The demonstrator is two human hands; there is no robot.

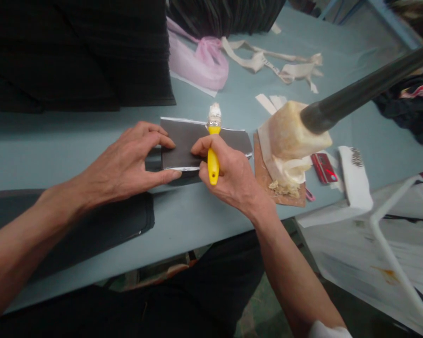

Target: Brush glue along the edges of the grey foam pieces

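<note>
And here the left hand (137, 157) is resting half open over the left end of a flat, dark grey rectangular piece with white-streaked long edges (185, 141), its thumb lying along the near edge, its forefinger tip touching the top face; that piece is lying on the pale blue-green tabletop (193, 211). Across from it, the right hand (232, 176) is gripping a short, yellow-handled brush with white-caked bristles (213, 164), fingers curled snugly, the bristles pointing out past the piece's far edge. Just to the right, a brown rectangular board (263, 173) is sitting under a blocky off-white object (285, 134). Behind, tall black stacks (91, 56) are standing beside crumpled pink translucent material (200, 63), while a dark flat stack with rounded corners (127, 220) is lying beneath the left forearm
</note>
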